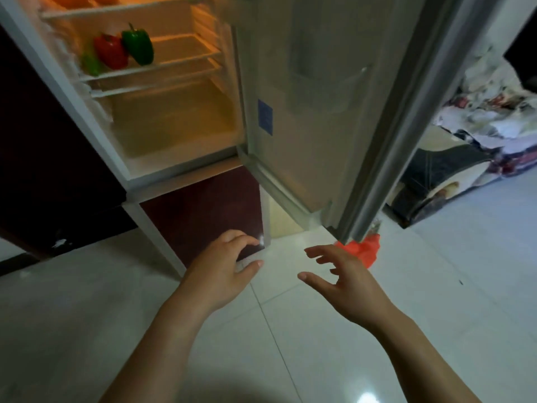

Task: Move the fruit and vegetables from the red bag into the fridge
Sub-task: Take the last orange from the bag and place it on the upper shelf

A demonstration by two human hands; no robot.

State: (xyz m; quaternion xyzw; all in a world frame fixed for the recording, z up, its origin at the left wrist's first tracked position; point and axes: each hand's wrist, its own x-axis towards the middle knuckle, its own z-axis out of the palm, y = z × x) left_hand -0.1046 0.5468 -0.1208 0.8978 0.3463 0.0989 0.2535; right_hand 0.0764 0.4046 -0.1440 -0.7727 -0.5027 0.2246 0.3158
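The fridge [180, 170] stands open at upper left, lit inside. On its middle shelf lie a red pepper [110, 50], a green pepper [139, 45] and a smaller green vegetable [91, 64]. Orange fruit [78, 0] shows on the shelf above. The red bag [364, 248] sits on the floor, mostly hidden behind the open fridge door [334, 112] and my right hand. My left hand [223, 266] hovers empty over the floor with loosely curled fingers. My right hand [343, 277] reaches toward the bag, fingers spread, holding nothing.
The dark red lower fridge door [203, 210] is shut. White floor tiles [290, 344] spread under my arms. A pile of patterned bedding [479, 135] lies at the right. A dark cabinet [43, 170] stands left of the fridge.
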